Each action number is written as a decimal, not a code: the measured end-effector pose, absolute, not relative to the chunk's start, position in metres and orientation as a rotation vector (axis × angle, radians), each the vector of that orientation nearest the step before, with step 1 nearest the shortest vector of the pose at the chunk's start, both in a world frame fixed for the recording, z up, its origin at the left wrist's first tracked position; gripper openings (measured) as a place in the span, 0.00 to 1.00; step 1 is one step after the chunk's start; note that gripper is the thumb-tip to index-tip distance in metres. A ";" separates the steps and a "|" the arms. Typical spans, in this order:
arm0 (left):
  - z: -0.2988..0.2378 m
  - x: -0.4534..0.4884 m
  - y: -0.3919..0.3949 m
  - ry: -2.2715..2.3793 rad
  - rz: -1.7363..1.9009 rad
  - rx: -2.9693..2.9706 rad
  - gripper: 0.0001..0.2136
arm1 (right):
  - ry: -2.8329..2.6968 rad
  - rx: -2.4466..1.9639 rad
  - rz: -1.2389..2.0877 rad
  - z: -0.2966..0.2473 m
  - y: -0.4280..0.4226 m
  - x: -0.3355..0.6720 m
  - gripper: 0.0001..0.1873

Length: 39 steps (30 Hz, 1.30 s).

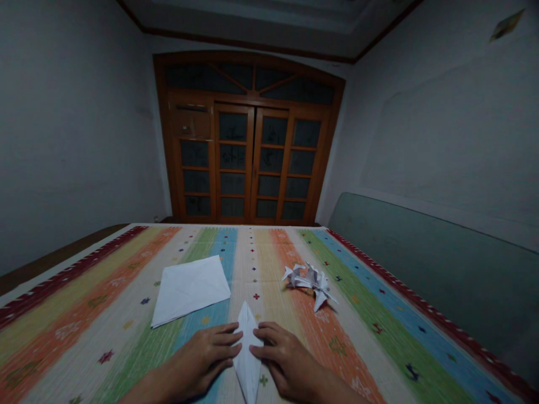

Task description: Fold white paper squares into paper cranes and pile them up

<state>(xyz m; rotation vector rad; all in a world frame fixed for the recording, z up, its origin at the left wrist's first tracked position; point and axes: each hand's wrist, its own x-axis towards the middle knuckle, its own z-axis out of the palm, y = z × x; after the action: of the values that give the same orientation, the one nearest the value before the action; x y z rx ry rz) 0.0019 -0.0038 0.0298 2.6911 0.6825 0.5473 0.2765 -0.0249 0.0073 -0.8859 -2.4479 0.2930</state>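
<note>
A white paper (247, 359), folded into a long narrow diamond, lies near the front of the table with its point facing away from me. My left hand (213, 354) holds its left edge, fingers pressed together against the paper. From the other side, my right hand (286, 358) grips the right edge, its fingertips resting on the paper's upper face. The thumbs are partly hidden under the hands, so how they touch the paper is hard to see.
A stack of white square sheets (191, 290) lies beyond my left hand. Several folded paper pieces (309, 282) sit in a heap at the right. A striped cloth (337, 348) covers the table. Farther off are a wooden glazed door (252, 163) and a pale green headboard-like panel (421, 252).
</note>
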 end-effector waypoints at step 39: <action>0.010 0.013 -0.003 0.656 0.844 3.061 0.10 | -2.597 -0.906 0.678 0.022 -0.025 0.288 0.31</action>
<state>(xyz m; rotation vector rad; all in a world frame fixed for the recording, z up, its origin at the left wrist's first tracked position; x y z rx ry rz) 0.0133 -0.0026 0.0098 3.0606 0.6555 0.8440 0.2880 -0.0253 0.0220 -0.9056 -2.5969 0.6777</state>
